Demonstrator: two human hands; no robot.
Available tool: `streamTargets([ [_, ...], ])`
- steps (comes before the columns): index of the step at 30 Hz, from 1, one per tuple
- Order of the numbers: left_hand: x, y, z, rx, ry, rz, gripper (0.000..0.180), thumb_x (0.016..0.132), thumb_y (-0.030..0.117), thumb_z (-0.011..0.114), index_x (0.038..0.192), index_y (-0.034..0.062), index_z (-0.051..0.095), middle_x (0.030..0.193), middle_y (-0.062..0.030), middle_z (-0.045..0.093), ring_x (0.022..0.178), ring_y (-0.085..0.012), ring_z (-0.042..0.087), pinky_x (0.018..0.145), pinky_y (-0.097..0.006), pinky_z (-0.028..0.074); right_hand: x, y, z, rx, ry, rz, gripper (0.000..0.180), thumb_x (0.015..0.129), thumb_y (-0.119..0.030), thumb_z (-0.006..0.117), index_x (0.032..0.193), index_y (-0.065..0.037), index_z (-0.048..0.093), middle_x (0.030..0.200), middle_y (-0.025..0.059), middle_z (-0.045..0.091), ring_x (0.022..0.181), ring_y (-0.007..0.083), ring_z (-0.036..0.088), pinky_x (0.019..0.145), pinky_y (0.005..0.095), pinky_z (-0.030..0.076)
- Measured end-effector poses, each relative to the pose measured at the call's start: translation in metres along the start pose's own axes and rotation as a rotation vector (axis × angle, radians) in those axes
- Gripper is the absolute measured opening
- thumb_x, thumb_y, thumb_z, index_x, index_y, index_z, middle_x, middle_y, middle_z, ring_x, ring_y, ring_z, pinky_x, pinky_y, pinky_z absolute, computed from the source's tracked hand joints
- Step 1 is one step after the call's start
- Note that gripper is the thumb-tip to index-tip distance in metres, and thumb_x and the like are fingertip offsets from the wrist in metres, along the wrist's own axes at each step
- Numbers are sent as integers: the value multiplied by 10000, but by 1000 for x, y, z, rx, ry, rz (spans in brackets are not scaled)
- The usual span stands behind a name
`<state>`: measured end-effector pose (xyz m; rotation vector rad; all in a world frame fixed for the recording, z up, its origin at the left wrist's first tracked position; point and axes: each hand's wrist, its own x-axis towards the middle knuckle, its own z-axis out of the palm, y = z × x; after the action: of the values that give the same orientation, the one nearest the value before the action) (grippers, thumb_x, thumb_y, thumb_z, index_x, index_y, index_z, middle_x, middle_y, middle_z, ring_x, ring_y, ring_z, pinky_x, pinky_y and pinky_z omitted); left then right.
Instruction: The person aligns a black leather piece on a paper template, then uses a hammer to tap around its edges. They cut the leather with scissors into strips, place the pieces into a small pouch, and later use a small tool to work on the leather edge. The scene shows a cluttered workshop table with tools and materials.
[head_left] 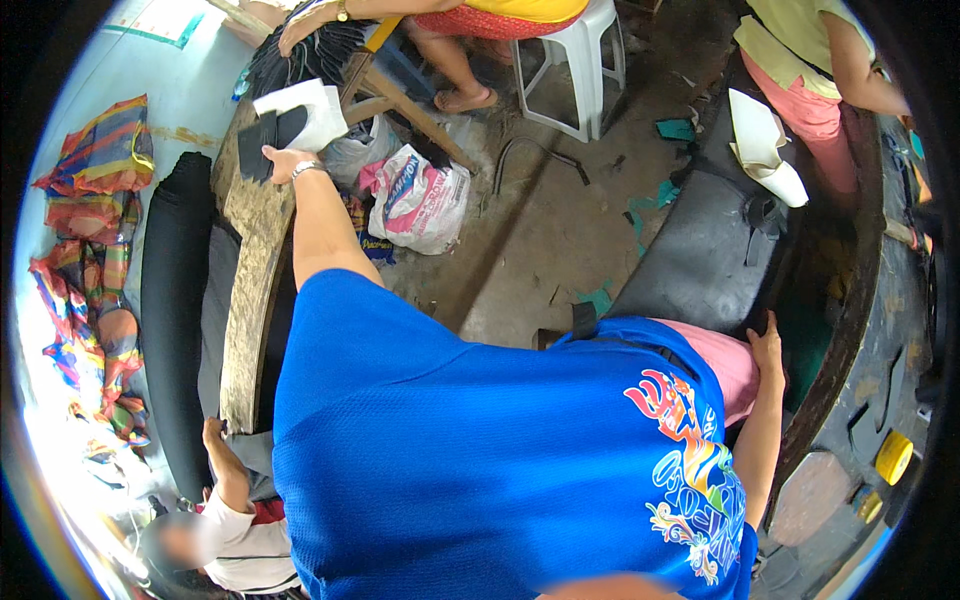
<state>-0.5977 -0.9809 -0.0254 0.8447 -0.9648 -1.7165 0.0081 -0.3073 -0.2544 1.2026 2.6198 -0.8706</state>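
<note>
My left hand [288, 164], at the end of an outstretched arm, has its fingers closed on flat black cut pieces [257, 148]. A white sheet [318, 112] with a dark patch lies against them, above the far end of a worn wooden bench [250, 290]. Whether the sheet is also in my grip cannot be made out. At the right, my right hand [766, 346] rests with its fingers stretched out and holds nothing. It lies between my pink-clothed leg [710, 372] and the edge of a black-covered seat [690, 270].
Beyond the bench a person's hand [305, 28] touches a bundle of black strips [300, 60]. Plastic bags [420, 205] and a white stool [570, 60] stand on the floor. Another person's hand [213, 430] is at the bench's near end. A yellow roll [894, 458] lies on the right table.
</note>
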Motion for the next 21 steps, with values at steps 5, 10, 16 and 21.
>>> streamTargets([
  [5,63,-13,-9,646,-7,-57,607,888,422,732,1181,-97,615,1167,-263,684,1019,-348,689,855,-446,552,-4,-4,-3,-13,1,44,800,854,-143,729,1537,-17,333,1402,320,528,1312,425,524,1096,419,424],
  [10,89,-26,7,1173,-212,156,562,888,377,732,1185,-85,614,1156,-254,677,1033,-350,674,876,-452,536,-13,-8,-6,12,45,-1,790,854,-148,719,1532,-10,339,1418,288,529,1323,403,521,1103,409,421],
  [16,83,-20,30,1446,-313,398,512,887,324,733,1191,-71,613,1142,-244,670,1050,-354,656,902,-460,518,-24,-19,-20,40,67,72,804,841,-151,733,1519,22,339,1408,319,514,1329,410,504,1118,413,407],
  [21,80,-12,33,1476,-279,530,474,887,279,734,1196,-59,612,1130,-235,664,1065,-356,641,923,-466,502,-44,-35,-36,68,122,81,788,853,-148,720,1511,42,331,1390,346,504,1326,430,490,1125,419,401],
])
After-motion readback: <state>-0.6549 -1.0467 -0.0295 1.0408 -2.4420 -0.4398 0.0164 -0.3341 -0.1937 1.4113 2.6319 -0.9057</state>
